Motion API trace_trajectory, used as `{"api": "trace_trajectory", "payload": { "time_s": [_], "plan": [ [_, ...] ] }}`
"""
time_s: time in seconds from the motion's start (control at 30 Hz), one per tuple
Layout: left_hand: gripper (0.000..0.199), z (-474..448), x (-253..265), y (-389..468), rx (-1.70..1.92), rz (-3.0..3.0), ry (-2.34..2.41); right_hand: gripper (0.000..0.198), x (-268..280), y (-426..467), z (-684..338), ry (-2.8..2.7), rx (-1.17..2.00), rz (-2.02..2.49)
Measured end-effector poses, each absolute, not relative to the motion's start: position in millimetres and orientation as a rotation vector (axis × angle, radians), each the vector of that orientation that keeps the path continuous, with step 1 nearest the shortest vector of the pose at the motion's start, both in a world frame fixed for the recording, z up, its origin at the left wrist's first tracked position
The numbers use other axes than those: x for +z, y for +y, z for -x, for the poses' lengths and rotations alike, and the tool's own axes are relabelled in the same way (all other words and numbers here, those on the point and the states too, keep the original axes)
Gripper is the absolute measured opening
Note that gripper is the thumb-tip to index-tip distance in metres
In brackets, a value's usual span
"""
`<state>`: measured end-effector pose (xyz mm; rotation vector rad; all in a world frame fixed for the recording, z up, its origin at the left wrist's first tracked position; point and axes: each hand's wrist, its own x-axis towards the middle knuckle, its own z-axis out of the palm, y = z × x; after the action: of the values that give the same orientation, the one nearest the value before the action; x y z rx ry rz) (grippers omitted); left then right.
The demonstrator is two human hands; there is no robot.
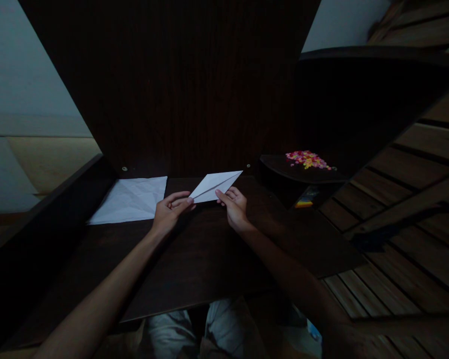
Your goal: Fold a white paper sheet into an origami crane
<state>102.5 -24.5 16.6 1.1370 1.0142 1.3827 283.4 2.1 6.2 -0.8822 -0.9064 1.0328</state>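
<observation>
A folded sheet of white paper (209, 185), shaped like a long diamond with a seam along its length, is held up above the dark desk. My left hand (169, 212) pinches its left corner, thumb on top. On the right side, my right hand (235, 205) grips the lower edge, its thumb lying on the upper face near the seam. Fingers beneath the paper are partly hidden. To the left of my left hand, creased white sheets (132, 199) lie flat on the desk.
The dark wooden desk (194, 259) has a tall back panel (179, 89) and a raised left side board (48, 204). Small pink, red and yellow pieces (307, 159) are heaped on a corner shelf (284, 163) at right. Below it sits a yellow item (304, 204).
</observation>
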Motion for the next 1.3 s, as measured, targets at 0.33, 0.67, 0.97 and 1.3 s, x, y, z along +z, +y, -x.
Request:
{"api": "trace_trajectory", "payload": {
  "time_s": [0.33, 0.67, 0.97, 1.3],
  "plan": [
    [0.037, -105.5, 18.7, -29.3, 1.145, -1.046, 1.036, 0.031, 8.0, 5.6, -288.1, -0.857, 0.972, 0.915],
    [0.030, -99.5, 9.1, -24.8, 0.979, -1.060, 0.920, 0.032, 9.8, 7.4, -292.2, -0.821, 0.917, 0.910],
    [0.020, -101.0, 10.6, -23.3, 0.998, -1.041, 0.957, 0.032, 9.5, 7.8, -292.6, -0.814, 0.913, 0.888],
    [0.028, -102.1, 10.4, -24.4, 1.033, -1.095, 0.974, 0.031, 7.6, 8.9, -293.3, -0.806, 0.899, 0.883]
  ]
}}
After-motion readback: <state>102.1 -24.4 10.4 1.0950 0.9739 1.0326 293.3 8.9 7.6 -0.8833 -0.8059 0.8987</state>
